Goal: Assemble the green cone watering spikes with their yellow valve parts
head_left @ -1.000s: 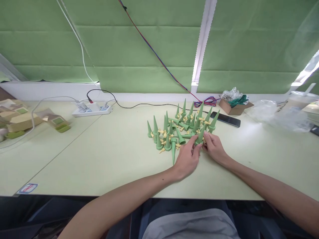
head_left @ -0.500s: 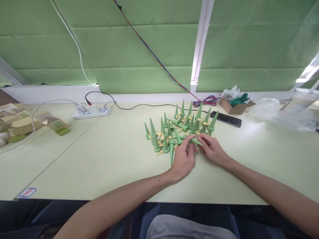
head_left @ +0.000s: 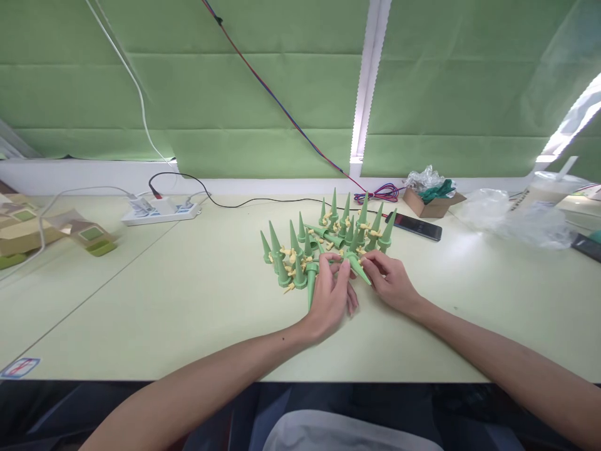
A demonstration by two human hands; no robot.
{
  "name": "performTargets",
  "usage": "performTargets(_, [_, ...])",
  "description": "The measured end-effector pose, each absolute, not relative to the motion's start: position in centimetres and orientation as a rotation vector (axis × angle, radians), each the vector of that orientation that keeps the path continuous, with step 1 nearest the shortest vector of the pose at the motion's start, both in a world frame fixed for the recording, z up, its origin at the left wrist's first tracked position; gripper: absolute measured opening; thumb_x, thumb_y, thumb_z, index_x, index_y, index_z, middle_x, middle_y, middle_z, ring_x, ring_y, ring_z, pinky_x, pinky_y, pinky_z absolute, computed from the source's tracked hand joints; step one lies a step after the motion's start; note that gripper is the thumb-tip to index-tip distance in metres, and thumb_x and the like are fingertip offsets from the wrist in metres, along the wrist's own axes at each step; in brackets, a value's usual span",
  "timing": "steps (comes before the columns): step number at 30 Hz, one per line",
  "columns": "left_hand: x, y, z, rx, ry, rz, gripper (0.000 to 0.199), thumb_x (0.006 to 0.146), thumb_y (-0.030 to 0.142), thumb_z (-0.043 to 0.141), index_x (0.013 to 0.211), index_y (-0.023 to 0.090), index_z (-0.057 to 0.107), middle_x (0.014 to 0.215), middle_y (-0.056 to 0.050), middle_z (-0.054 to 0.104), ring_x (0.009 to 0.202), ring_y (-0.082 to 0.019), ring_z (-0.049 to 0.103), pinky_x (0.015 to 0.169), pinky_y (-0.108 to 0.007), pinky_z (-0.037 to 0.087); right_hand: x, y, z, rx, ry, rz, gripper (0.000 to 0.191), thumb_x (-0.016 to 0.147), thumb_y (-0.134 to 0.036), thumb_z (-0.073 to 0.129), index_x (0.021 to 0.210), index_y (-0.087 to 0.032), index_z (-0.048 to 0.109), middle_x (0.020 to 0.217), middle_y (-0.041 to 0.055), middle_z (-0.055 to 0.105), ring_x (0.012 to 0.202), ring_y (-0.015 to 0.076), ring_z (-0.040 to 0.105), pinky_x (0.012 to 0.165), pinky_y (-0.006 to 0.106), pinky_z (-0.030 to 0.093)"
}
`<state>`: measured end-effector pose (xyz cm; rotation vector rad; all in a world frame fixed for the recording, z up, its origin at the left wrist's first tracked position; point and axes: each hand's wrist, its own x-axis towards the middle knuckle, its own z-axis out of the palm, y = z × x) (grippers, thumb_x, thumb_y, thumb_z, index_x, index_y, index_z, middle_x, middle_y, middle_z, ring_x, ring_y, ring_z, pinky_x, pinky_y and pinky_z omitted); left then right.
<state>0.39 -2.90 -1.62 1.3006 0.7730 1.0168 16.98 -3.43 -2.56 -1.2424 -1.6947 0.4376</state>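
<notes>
Holding one tilted green cone [head_left: 359,269] just below and right of the frame's centre, pinching with left hand [head_left: 331,291], resting right hand [head_left: 390,282] alongside, grip impossible to tell, apparently having many upright cones [head_left: 275,238] done, several lying cones [head_left: 311,282] remaining.

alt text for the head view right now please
A person's left hand and right hand meet at a tilted green cone, beside other cones and small yellow pieces on a pale table. A dark phone lies just beyond.
</notes>
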Motion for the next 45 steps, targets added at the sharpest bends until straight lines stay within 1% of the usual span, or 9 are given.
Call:
performTargets(5, [0.4,-2.4,-1.7,1.302,0.782,0.838,0.051,0.091,0.068,0.042,0.076,0.019,0.045,0.051,0.004,0.050,0.034,-0.012,0.051,0.032,-0.022,0.038,17.0,-3.4,-2.4,-1.215,-1.735,0.412,0.026,0.101,-0.036,0.044,0.084,-0.021,0.055,0.061,-0.0022,0.050,0.053,0.0123,0.042,0.054,0.027,0.036])
performTargets(12, [0.3,-1.9,-1.4,1.200,0.714,0.766,0.057,0.085,0.071,0.050,0.072,0.016,0.051,0.064,-0.001,0.056,0.039,-0.012,0.055,0.031,-0.023,0.039,17.1,-3.5,-2.1,-1.225,-1.722,0.504,0.026,0.101,-0.036,0.044,0.082,-0.020,0.054,0.058,-0.0042,0.047,0.049,0.0110,0.040,0.052,0.026,0.035])
performTargets(19, [0.1,-1.2,-1.8,1.213,0.631,0.682,0.057,0.085,0.069,0.052,0.076,0.013,0.055,0.066,-0.002,0.058,0.043,-0.011,0.057,0.036,-0.023,0.043,17.1,-3.3,-2.1,-1.243,-1.732,0.504,0.033,0.100,-0.038,0.043,0.072,-0.021,0.046,0.057,-0.0044,0.042,0.052,0.0116,0.038,0.052,0.027,0.033])
performTargets(23, [0.0,-1.4,-1.8,1.313,0.632,0.656,0.051,0.088,0.065,0.052,0.079,0.015,0.050,0.059,0.000,0.058,0.040,-0.011,0.057,0.036,-0.023,0.044,17.0,-3.4,-2.1,-1.268,-1.725,0.473,0.040,0.101,-0.040,0.040,0.066,-0.022,0.036,0.055,-0.0043,0.039,0.053,0.0122,0.036,0.054,0.027,0.032])
performTargets(29, [0.0,-1.6,-2.1,1.457,0.615,0.649,0.043,0.092,0.060,0.049,0.090,0.017,0.047,0.052,0.003,0.057,0.037,-0.013,0.055,0.036,-0.023,0.044,16.8,-3.6,-2.1,-1.279,-1.719,0.530,0.041,0.102,-0.043,0.037,0.067,-0.022,0.037,0.058,-0.0031,0.042,0.055,0.0127,0.038,0.055,0.028,0.034])
performTargets(32, [0.0,-1.8,-2.3,1.529,0.654,0.665,0.042,0.093,0.060,0.048,0.095,0.018,0.047,0.049,0.004,0.055,0.035,-0.013,0.053,0.035,-0.023,0.042,16.9,-3.6,-2.4,-1.266,-1.680,0.614,0.042,0.102,-0.046,0.036,0.068,-0.022,0.037,0.058,-0.0035,0.039,0.054,0.0122,0.035,0.052,0.028,0.032])
performTargets(35, [0.1,-2.1,-2.3,1.582,0.719,0.702,0.040,0.094,0.059,0.045,0.091,0.020,0.046,0.048,0.007,0.050,0.034,-0.012,0.049,0.034,-0.022,0.037,16.8,-3.5,-2.8,-1.240,-1.596,0.749,0.044,0.101,-0.050,0.038,0.067,-0.022,0.034,0.055,-0.0053,0.033,0.049,0.0106,0.030,0.045,0.026,0.028])
performTargets(40, [0.1,-2.4,-1.9,1.638,0.781,0.775,0.035,0.095,0.055,0.046,0.086,0.022,0.042,0.066,0.005,0.052,0.036,-0.008,0.045,0.037,-0.023,0.037,16.2,-3.3,-2.8,-1.129,-1.385,1.056,0.049,0.094,-0.060,0.048,0.067,-0.023,0.032,0.054,-0.0087,0.024,0.041,0.0069,0.023,0.036,0.023,0.022])
performTargets(45, [-0.1,-2.1,-1.5,1.900,0.868,0.883,0.028,0.095,0.043,0.049,0.080,0.020,0.042,0.074,0.002,0.056,0.050,-0.008,0.045,0.047,-0.023,0.032,15.8,-3.3,-2.2,-1.052,-1.241,1.260,0.056,0.083,-0.069,0.058,0.065,-0.024,0.030,0.053,-0.0109,0.020,0.037,0.0043,0.020,0.032,0.020,0.017])
